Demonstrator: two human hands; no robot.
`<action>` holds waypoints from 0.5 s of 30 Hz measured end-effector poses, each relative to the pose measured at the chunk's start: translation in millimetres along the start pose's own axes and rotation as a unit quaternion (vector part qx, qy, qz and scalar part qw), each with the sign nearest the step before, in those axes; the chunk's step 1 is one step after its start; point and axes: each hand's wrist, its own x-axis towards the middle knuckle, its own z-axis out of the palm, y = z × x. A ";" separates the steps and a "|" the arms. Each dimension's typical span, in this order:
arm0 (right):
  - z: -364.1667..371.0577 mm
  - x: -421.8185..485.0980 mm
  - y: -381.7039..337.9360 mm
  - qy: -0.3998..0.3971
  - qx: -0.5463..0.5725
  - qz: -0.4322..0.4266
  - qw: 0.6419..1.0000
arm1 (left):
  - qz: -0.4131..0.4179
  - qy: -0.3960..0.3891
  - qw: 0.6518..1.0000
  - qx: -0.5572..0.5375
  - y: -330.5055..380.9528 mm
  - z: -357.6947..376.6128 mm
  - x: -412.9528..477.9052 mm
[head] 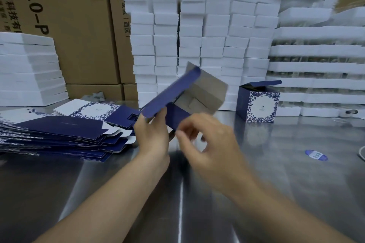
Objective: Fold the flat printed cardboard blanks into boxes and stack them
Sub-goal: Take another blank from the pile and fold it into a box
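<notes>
Blue half-folded blank, left hand pinching its lower edge, right hand just beneath, grip unclear.

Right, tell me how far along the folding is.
Done: one box stands on the right, not stacked. In hand: left hand pinches a half-folded blank, right hand at its flap, grip blurred. Left: the pile of flat blanks.

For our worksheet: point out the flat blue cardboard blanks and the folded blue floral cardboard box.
Flat blue cardboard blanks (65,126): head view, top panel.
Folded blue floral cardboard box (261,106): head view, front face.
</notes>
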 end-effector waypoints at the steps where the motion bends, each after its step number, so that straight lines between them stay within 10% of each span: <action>1: 2.6 -4.9 -4.1 -0.033 0.023 0.017 0.999 | -0.019 0.017 1.000 -0.012 -0.1 -1.4 1.9; 8: 11.8 -2.2 -12.3 -0.115 0.304 0.431 0.842 | -0.145 -0.027 0.980 -0.134 -4.8 2.4 -8.5; 15: 7.8 6.2 -5.2 0.021 0.452 0.534 0.715 | -0.110 -0.080 0.983 -0.119 -17.8 8.4 -15.2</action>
